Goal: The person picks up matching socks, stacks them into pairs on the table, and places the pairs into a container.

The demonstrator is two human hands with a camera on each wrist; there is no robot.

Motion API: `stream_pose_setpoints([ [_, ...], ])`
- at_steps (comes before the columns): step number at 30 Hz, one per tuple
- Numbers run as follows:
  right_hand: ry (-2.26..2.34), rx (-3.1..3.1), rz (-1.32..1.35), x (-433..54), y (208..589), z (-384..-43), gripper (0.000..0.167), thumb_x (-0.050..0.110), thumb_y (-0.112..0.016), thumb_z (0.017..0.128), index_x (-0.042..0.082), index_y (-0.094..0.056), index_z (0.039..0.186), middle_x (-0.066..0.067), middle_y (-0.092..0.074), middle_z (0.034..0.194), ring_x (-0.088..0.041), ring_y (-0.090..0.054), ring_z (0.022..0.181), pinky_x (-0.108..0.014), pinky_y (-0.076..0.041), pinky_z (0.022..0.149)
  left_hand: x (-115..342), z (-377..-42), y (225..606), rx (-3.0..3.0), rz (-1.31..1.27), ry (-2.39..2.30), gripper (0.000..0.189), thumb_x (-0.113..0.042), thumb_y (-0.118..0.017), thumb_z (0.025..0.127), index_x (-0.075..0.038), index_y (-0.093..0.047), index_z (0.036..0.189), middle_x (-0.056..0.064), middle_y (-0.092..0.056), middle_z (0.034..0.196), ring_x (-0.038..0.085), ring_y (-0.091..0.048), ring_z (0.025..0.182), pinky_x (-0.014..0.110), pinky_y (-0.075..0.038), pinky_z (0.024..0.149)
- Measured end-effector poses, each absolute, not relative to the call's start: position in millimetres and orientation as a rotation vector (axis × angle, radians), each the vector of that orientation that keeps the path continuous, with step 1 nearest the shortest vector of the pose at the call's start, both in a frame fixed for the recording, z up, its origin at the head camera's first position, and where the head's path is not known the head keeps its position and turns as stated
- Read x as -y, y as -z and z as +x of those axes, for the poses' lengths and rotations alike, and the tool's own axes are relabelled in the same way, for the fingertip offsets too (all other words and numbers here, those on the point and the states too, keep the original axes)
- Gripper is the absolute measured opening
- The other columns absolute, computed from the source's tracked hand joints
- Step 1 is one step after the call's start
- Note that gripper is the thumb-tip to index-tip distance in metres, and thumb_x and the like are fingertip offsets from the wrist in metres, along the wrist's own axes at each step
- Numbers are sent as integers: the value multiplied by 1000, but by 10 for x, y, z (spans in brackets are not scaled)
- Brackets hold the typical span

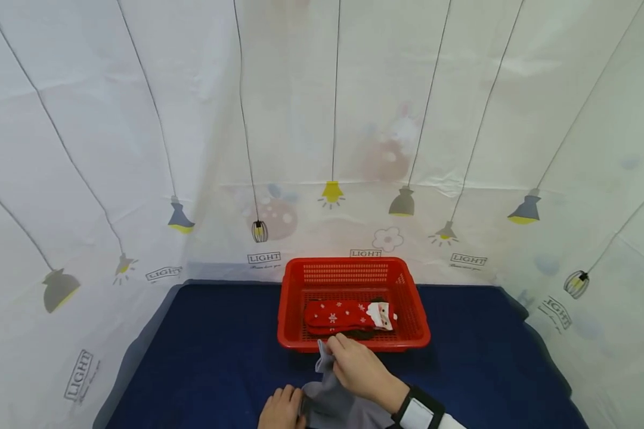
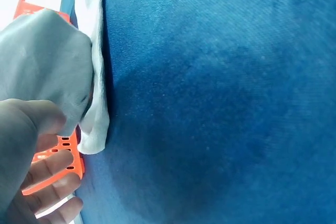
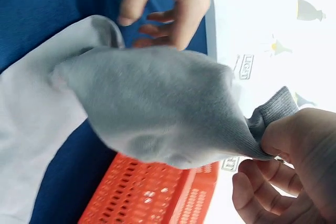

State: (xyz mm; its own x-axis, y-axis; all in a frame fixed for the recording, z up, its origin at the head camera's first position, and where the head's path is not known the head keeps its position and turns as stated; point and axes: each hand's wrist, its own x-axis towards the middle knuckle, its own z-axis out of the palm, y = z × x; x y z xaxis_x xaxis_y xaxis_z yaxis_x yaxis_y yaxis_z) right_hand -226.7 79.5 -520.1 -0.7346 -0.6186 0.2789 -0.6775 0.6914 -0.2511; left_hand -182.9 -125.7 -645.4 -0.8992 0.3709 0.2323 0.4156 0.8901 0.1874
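My right hand [image 1: 362,369] pinches the ribbed cuff of a grey sock [image 3: 157,103] between thumb and fingers, holding it up in front of the basket. The sock hangs away from the cuff, bulging and creased. Beyond it, a longer pale grey piece [image 3: 37,114] stretches over the blue cloth; I cannot tell whether it is a separate sock. My left hand [image 1: 281,410] is at the left edge of the grey fabric. In the right wrist view its thumb and fingers are spread, with blue cloth showing between them. Its thumb overlaps the sock in the left wrist view; contact is unclear.
A red plastic basket [image 1: 287,310] stands behind the hands. Inside lie red socks [image 1: 338,314] with snowflakes and a Santa face, over something dark. Dark blue cloth [image 1: 209,351] covers the table, and a pale curtain [image 1: 300,119] printed with lamps surrounds it.
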Motion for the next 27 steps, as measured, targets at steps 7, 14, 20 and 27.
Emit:
stream_pose_setpoints([
  [7, -529, 2771, 977, -954, 5333, -2261, 18, 4, -58, 81, 15, -49, 91, 6, -43, 78, -3, -37, 59, -17, -33, 51, 1205, -1844, 6388, 2984, -548, 372, 21, -23, -68, 70, -15, -55, 85, -2, -45, 76, 14, -40, 62, 29, -35, 53],
  [14, -434, 2809, 925, -1123, 5449, -2213, 18, 3, -59, 78, 13, -49, 90, 3, -45, 78, -6, -40, 61, -19, -33, 52, 1168, -1848, 6414, 2961, -616, 407, 18, -19, -66, 68, -17, -57, 83, -3, -45, 78, 13, -40, 64, 27, -33, 53],
  [20, -393, 2874, 839, -1275, 5636, -2184, 19, 3, -61, 76, 11, -49, 89, 1, -46, 77, -10, -44, 59, -23, -36, 50, 1120, -1839, 6440, 2917, -677, 444, 18, -17, -66, 67, -15, -55, 81, -3, -44, 77, 12, -37, 62, 26, -31, 52],
  [27, -344, 2875, 773, -1403, 5838, -2186, 19, 4, -62, 75, 11, -48, 85, 0, -47, 75, -14, -48, 59, -26, -38, 49, 1078, -1852, 6444, 2961, -685, 428, 17, -20, -67, 71, -16, -55, 82, -4, -43, 78, 12, -37, 64, 26, -31, 53],
])
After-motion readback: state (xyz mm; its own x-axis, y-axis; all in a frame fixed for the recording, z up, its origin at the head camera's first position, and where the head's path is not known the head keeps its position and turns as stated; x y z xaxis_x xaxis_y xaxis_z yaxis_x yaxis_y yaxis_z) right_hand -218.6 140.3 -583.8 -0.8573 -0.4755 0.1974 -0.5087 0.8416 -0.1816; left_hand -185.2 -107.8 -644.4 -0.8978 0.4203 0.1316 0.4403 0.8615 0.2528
